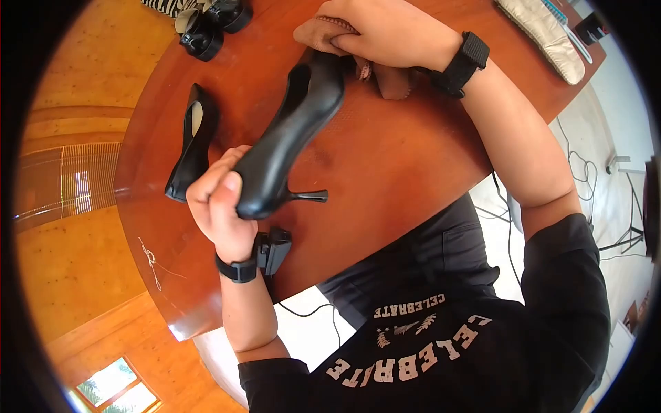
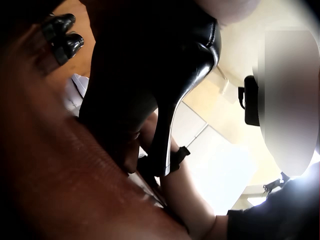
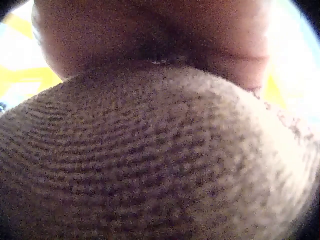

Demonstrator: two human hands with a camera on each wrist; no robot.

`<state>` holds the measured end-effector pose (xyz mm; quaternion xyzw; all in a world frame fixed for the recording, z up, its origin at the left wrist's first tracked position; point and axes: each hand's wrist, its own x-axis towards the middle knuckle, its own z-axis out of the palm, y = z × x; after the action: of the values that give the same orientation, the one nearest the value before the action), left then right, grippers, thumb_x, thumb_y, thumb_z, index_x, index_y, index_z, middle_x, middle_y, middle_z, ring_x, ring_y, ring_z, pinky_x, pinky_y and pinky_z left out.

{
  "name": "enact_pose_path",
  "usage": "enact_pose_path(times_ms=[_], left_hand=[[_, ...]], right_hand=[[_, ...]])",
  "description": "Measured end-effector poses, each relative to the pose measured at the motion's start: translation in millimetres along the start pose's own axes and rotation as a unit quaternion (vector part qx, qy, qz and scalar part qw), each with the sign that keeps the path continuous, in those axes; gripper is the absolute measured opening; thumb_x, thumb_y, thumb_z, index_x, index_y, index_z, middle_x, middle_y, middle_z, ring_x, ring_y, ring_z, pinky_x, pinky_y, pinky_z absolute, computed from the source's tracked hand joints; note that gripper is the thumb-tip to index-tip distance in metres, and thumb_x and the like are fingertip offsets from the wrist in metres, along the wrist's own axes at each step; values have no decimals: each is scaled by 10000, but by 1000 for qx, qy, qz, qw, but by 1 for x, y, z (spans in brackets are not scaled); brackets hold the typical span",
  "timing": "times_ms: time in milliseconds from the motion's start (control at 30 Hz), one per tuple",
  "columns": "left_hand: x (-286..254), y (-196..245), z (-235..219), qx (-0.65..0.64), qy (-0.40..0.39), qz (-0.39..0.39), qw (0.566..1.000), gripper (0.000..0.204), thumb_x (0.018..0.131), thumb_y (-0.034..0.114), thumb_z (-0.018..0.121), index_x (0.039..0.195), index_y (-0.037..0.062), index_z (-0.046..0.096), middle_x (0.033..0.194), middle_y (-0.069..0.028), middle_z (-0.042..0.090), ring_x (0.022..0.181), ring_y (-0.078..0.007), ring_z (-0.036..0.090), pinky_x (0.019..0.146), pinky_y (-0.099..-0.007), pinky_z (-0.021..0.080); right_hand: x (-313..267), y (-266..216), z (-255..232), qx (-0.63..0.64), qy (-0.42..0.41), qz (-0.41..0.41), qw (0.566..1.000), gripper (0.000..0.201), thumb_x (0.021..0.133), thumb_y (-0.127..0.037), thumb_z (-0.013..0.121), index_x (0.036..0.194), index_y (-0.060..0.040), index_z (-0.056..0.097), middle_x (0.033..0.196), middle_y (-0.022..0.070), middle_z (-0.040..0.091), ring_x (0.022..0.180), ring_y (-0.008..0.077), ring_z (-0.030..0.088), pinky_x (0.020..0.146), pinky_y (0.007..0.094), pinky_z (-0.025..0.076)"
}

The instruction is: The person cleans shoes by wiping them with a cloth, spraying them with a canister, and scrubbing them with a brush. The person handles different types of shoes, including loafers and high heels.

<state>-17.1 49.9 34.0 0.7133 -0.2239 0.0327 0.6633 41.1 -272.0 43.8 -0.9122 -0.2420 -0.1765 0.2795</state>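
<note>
A black high-heeled pump [image 1: 303,117] is held over the table with its toe pointing away from me and its thin heel toward my right. My left hand [image 1: 224,199] grips it round the back, thumb on the outer side. In the left wrist view the shiny stiletto heel [image 2: 167,120] shows close up. At the toe end, my right hand [image 1: 389,34] holds a brown knitted cloth [image 1: 394,84] against the shoe. Its ribbed weave [image 3: 160,150] fills the right wrist view. A matching black pump [image 1: 212,113] lies on the table to the left.
Shiny black shoes [image 1: 203,41] stand at the far left of the brown table [image 1: 399,158], beside a zebra-striped item [image 1: 162,5]. A beige padded item [image 1: 544,41] lies at the far right. Thin white string [image 1: 151,261] rests near the left edge.
</note>
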Motion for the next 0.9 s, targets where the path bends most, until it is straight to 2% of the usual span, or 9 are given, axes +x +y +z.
enact_pose_path(times_ms=[167,267,300,433,533,567,667,800,900], left_hand=[[-1,-8,-16,-71,73,-78,992,332,936,239,595,1072,-54,674,1017,-159,713,958,-241,693,858,-364,546],[2,-11,-23,-152,72,-129,977,334,947,251,570,1101,-31,661,1047,-136,716,966,-238,695,870,-358,547],[2,-13,-23,-156,99,-135,973,343,949,254,563,1121,-28,657,1060,-130,717,975,-237,695,880,-359,544],[3,-18,-18,-165,174,-159,958,381,958,269,541,1185,-21,642,1112,-119,718,1016,-234,692,921,-358,529],[3,-16,-17,-179,169,-165,955,397,964,275,534,1208,-20,637,1135,-118,717,1038,-231,686,943,-359,517],[3,-16,-16,-185,161,-167,955,400,965,275,532,1214,-20,637,1140,-117,717,1043,-230,685,948,-359,514],[4,-16,-16,-200,151,-166,954,402,968,274,529,1217,-25,634,1141,-119,716,1053,-230,680,958,-360,506],[5,-15,-12,-193,162,-167,953,402,966,261,530,1221,-34,628,1138,-121,714,1053,-235,681,961,-366,506],[3,-14,-8,-182,170,-154,956,326,956,222,560,1142,-36,632,1051,-106,694,968,-211,664,891,-346,510]], right_hand=[[2,-11,12,74,39,-63,994,299,819,-66,604,1104,-81,691,1019,151,608,920,367,668,807,444,544],[-4,-34,4,223,-41,-24,974,330,819,-62,617,1142,-96,678,1042,126,600,934,351,657,810,426,538],[-3,-33,9,187,-11,-118,975,316,816,-68,639,1130,-89,671,1046,118,599,956,332,646,828,407,528],[-1,-31,22,144,52,-173,973,306,815,-87,666,1120,-72,664,1032,122,603,987,323,644,851,399,522],[0,-26,15,110,41,-91,989,327,812,-93,669,1138,-70,662,1022,121,598,970,324,649,835,407,526],[0,-29,8,166,-1,8,986,336,808,-95,671,1143,-67,666,1010,117,594,949,324,656,816,414,530],[1,-15,-1,20,9,-21,1000,266,835,-118,654,1080,-17,634,1012,205,635,988,391,620,876,445,521],[2,-20,-3,82,5,-82,993,338,822,-100,664,1149,-20,638,1013,199,622,961,394,619,874,431,519],[-1,-30,6,166,-33,-38,985,330,801,-98,672,1131,-69,676,998,114,593,910,326,658,794,417,536]])
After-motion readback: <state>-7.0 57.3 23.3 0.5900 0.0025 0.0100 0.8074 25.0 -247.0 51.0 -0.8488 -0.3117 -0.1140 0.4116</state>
